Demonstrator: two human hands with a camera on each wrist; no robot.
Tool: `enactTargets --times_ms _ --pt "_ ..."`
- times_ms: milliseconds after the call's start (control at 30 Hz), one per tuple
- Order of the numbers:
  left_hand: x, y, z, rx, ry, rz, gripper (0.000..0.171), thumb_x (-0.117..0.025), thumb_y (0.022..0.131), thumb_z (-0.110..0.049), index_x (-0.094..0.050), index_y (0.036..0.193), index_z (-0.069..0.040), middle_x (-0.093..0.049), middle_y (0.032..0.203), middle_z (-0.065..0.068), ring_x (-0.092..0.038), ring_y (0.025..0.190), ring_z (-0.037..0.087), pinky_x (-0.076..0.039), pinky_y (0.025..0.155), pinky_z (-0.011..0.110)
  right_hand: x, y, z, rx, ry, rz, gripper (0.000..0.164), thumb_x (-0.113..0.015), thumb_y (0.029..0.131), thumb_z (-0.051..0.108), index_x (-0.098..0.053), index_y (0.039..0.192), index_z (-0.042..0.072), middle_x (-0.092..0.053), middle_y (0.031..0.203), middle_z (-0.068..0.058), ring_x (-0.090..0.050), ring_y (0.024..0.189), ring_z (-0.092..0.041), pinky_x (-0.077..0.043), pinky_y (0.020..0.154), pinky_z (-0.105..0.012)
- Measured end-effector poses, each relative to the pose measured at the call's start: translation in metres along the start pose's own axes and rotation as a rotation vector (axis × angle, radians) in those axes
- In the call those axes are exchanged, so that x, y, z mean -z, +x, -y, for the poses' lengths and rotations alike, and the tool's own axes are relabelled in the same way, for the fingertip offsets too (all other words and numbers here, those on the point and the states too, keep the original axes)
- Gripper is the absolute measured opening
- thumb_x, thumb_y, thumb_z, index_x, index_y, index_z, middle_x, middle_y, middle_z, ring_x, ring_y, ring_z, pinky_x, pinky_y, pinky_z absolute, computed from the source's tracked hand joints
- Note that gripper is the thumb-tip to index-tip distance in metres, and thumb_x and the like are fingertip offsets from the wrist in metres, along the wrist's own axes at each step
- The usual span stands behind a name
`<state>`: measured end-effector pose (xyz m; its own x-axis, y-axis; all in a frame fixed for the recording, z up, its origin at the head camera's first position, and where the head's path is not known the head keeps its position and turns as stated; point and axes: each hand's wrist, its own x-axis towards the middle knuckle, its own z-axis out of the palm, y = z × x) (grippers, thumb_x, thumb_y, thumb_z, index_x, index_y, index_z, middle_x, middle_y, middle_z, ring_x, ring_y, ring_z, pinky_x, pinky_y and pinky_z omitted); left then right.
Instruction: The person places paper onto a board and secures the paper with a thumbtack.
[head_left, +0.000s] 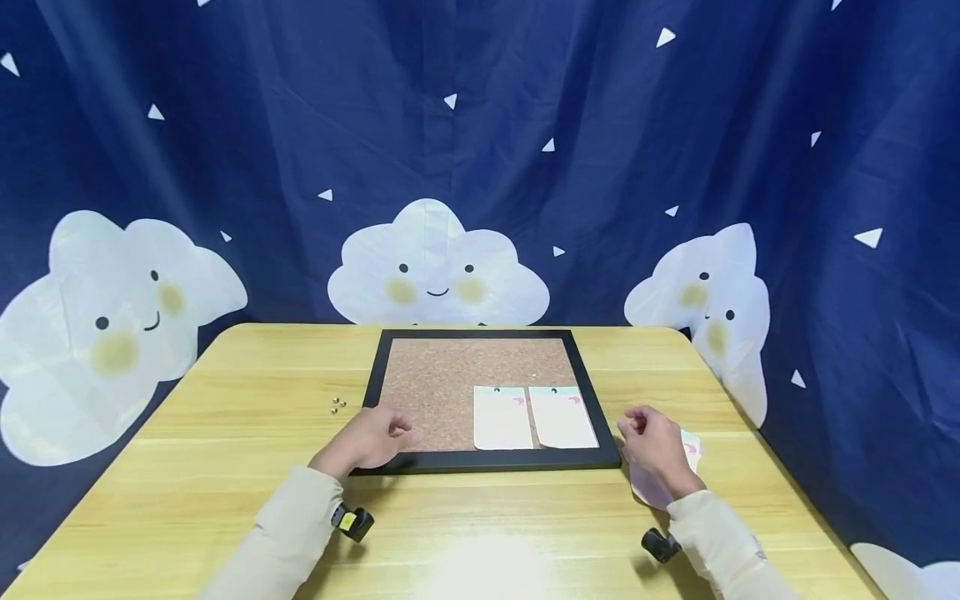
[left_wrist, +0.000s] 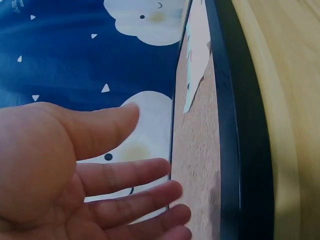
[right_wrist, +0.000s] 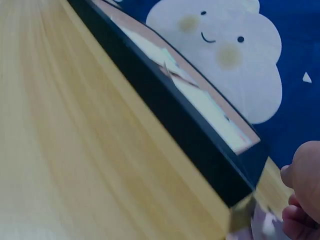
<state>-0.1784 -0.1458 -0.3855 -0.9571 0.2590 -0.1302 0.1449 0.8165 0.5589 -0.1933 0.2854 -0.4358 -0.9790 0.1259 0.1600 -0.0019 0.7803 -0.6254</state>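
Note:
A corkboard (head_left: 431, 379) with a black frame lies flat on the table. Two white note sheets (head_left: 500, 423) with pink prints, a dark pin at the top of each, sit side by side on its lower right part. My left hand (head_left: 375, 437) hovers over the board's lower left corner, fingers relaxed and apart from the thumb, holding nothing. To the right of the frame, my right hand (head_left: 654, 448) is above some pale purple and white paper sheets (head_left: 648, 490), which it partly hides. Its fingers are loosely bent, with nothing seen between them.
Several small metallic pins (head_left: 337, 405) lie on the wooden table (head_left: 247, 417) left of the board. A dark blue curtain (head_left: 487, 158) printed with clouds hangs behind the table's far edge and along its right side.

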Motion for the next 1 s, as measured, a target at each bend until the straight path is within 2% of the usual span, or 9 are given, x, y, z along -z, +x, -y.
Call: enactTargets --times_ms 100,167,233,333,400,433,567,733,1000 --pt "0.003 -0.009 0.0 -0.012 0.038 0.03 0.033 -0.066 0.094 -0.026 -0.066 0.116 -0.002 -0.065 0.116 0.014 -0.061 0.108 0.032 -0.049 0.091 0.049 0.008 -0.004 -0.007 -0.044 -0.027 -0.011 0.035 -0.06 0.093 0.018 -0.06 0.116 -0.008 -0.063 0.092 -0.013 -0.06 0.084 -0.027 -0.048 0.074 -0.04" --pt "0.004 -0.015 -0.001 -0.009 0.053 0.055 0.029 -0.067 0.093 -0.026 -0.066 0.105 0.001 -0.065 0.102 0.013 -0.062 0.093 0.028 -0.052 0.082 0.043 0.013 -0.006 -0.012 -0.055 -0.05 -0.028 0.036 -0.062 0.092 0.018 -0.059 0.115 -0.01 -0.063 0.091 -0.015 -0.06 0.084 -0.03 -0.048 0.074 -0.042" --pt "0.003 -0.019 -0.002 -0.009 0.079 0.063 0.03 -0.068 0.092 -0.026 -0.066 0.103 0.001 -0.065 0.1 0.012 -0.061 0.089 0.026 -0.051 0.08 0.043 0.019 -0.006 -0.016 -0.061 -0.072 -0.04 0.039 -0.064 0.09 0.018 -0.058 0.114 -0.012 -0.063 0.09 -0.017 -0.059 0.083 -0.032 -0.047 0.074 -0.043" --pt "0.0 -0.025 -0.003 -0.001 0.105 0.09 0.035 -0.069 0.092 -0.028 -0.066 0.106 0.004 -0.065 0.103 0.017 -0.061 0.095 0.033 -0.05 0.084 0.047 0.027 -0.005 -0.023 -0.081 -0.107 -0.035 0.043 -0.065 0.089 0.019 -0.055 0.113 -0.015 -0.062 0.089 -0.021 -0.058 0.085 -0.037 -0.046 0.075 -0.047" --pt "-0.002 -0.028 -0.004 0.0 0.129 0.098 0.042 -0.069 0.091 -0.029 -0.065 0.117 0.004 -0.063 0.118 0.02 -0.055 0.115 0.04 -0.045 0.095 0.054 0.033 -0.005 -0.027 -0.107 -0.136 -0.022 0.046 -0.065 0.089 0.022 -0.054 0.112 -0.017 -0.062 0.092 -0.026 -0.058 0.088 -0.041 -0.047 0.077 -0.05" --pt "-0.003 -0.029 -0.004 0.008 0.13 0.105 0.044 -0.069 0.091 -0.03 -0.065 0.118 0.004 -0.062 0.12 0.021 -0.052 0.119 0.043 -0.043 0.097 0.055 0.036 -0.005 -0.029 -0.122 -0.152 -0.012 0.047 -0.065 0.088 0.023 -0.055 0.11 -0.018 -0.062 0.093 -0.028 -0.058 0.088 -0.042 -0.047 0.076 -0.05" --pt "-0.004 -0.031 -0.006 0.011 0.132 0.119 0.044 -0.07 0.09 -0.03 -0.066 0.118 0.004 -0.062 0.121 0.022 -0.052 0.119 0.043 -0.043 0.097 0.056 0.044 -0.006 -0.035 -0.174 -0.231 0.038 0.057 -0.066 0.087 0.031 -0.053 0.104 -0.022 -0.055 0.093 -0.036 -0.052 0.087 -0.047 -0.045 0.074 -0.053" --pt "-0.004 -0.031 -0.005 0.009 0.134 0.117 0.042 -0.07 0.09 -0.029 -0.066 0.117 0.004 -0.062 0.121 0.021 -0.053 0.118 0.042 -0.044 0.096 0.055 0.045 -0.009 -0.038 -0.223 -0.327 0.094 0.075 -0.069 0.083 0.045 -0.044 0.099 -0.023 -0.044 0.089 -0.038 -0.046 0.086 -0.051 -0.04 0.072 -0.054" --pt "-0.005 -0.031 -0.003 0.02 0.128 0.112 0.04 -0.07 0.09 -0.028 -0.067 0.114 0.004 -0.063 0.119 0.021 -0.053 0.118 0.042 -0.044 0.096 0.055 0.049 -0.008 -0.038 -0.185 -0.331 0.102 0.069 -0.072 0.083 0.039 -0.045 0.098 -0.023 -0.053 0.085 -0.037 -0.054 0.08 -0.054 -0.044 0.068 -0.055"
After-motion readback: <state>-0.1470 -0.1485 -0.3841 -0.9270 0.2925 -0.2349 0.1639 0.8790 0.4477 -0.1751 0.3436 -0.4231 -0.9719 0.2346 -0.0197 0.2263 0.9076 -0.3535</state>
